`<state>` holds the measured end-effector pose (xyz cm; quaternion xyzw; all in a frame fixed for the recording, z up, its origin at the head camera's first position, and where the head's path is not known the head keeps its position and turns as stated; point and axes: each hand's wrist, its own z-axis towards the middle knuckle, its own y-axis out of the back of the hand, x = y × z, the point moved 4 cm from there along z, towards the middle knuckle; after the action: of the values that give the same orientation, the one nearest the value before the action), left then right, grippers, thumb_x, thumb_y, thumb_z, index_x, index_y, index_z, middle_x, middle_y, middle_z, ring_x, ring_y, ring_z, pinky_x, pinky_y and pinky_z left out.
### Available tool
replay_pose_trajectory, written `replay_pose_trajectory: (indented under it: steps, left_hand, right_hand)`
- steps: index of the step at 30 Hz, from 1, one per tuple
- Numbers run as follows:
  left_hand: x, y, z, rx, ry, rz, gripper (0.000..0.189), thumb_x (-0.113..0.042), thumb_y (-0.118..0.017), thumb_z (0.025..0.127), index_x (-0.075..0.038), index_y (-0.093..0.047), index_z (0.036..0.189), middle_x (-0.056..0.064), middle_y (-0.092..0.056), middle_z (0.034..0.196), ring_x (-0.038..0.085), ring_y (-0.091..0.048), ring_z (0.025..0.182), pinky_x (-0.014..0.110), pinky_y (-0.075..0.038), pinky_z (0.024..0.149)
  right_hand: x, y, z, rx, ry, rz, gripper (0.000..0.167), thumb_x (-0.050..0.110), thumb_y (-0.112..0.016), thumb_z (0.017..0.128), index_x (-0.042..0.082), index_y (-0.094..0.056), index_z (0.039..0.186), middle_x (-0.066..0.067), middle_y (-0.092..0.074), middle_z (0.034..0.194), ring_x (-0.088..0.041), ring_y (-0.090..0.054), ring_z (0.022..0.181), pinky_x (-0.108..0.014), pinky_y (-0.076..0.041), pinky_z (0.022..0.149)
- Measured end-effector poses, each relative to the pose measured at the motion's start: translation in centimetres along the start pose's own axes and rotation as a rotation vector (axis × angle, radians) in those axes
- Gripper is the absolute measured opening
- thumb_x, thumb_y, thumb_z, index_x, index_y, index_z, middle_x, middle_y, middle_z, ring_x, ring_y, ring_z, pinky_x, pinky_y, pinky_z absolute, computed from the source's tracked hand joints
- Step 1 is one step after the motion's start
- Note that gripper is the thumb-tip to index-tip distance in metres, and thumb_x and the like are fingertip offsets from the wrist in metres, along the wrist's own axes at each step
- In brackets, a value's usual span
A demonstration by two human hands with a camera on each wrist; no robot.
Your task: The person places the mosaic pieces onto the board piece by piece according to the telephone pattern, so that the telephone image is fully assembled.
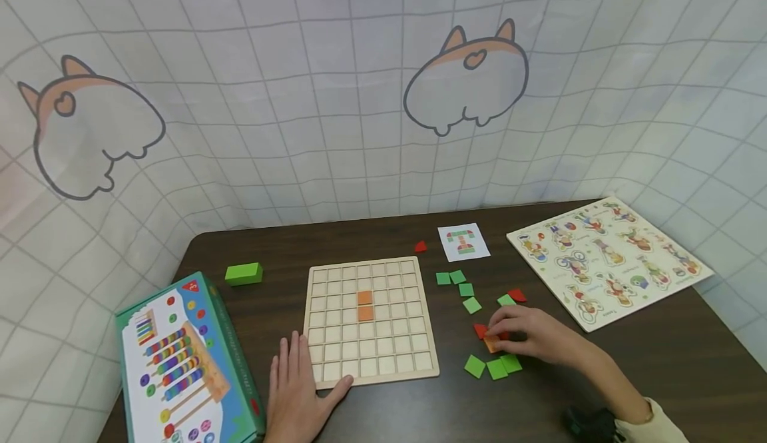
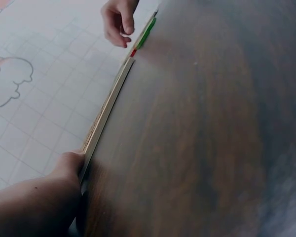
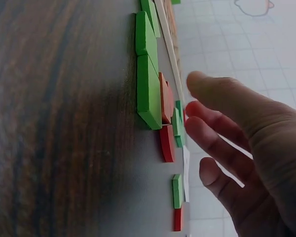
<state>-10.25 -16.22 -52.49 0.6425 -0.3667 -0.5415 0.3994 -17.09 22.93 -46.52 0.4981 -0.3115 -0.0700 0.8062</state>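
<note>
A wooden grid board (image 1: 385, 348) lies on the dark table, with two orange square tiles (image 1: 365, 313) set one above the other in its cells. My left hand (image 1: 297, 390) rests by the board's near left corner, fingers straight along its left side and thumb at the near edge. To the right of the board, my right hand (image 1: 535, 334) hovers over an orange tile (image 1: 491, 345) and red pieces (image 1: 480, 330). The right wrist view shows its thumb and fingers (image 3: 222, 94) spread apart with nothing between them. Green tiles (image 3: 149, 94) lie just below that hand.
A printed pattern card (image 1: 464, 242) lies behind the loose tiles, a red piece (image 1: 421, 246) to its left. At the right is a picture board (image 1: 610, 263). On the left stand a green block (image 1: 244, 274) and a toy box (image 1: 186, 363). A dark object (image 1: 590, 424) sits near the right sleeve.
</note>
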Motion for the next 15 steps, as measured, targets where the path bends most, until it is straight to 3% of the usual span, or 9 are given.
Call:
replay_pose_trajectory:
  steps: [5,15]
  left_hand:
    - [-0.04,0.03,-0.03,-0.02,-0.005,-0.003,0.122,-0.083,-0.052,0.074,0.0,-0.015,0.154,0.022,-0.012,0.162,0.042,-0.007,0.15,0.059,-0.008,0.119]
    - [-0.29,0.4,0.23,-0.086,-0.029,-0.038,0.12,-0.081,-0.059,0.071,0.003,-0.025,0.15,0.026,-0.022,0.157,0.045,-0.014,0.147,0.061,-0.013,0.116]
  right_hand:
    - [0.23,-0.31,-0.04,0.042,0.027,0.001,0.012,0.014,-0.074,0.084,0.021,-0.073,0.094,0.008,-0.061,0.097,-0.002,-0.057,0.082,-0.01,-0.045,0.073]
    - [0.48,-0.49,0.02,0.047,0.029,-0.105,0.013,0.015,-0.076,0.083,0.024,-0.069,0.09,0.012,-0.056,0.094,0.002,-0.051,0.077,-0.005,-0.041,0.067]
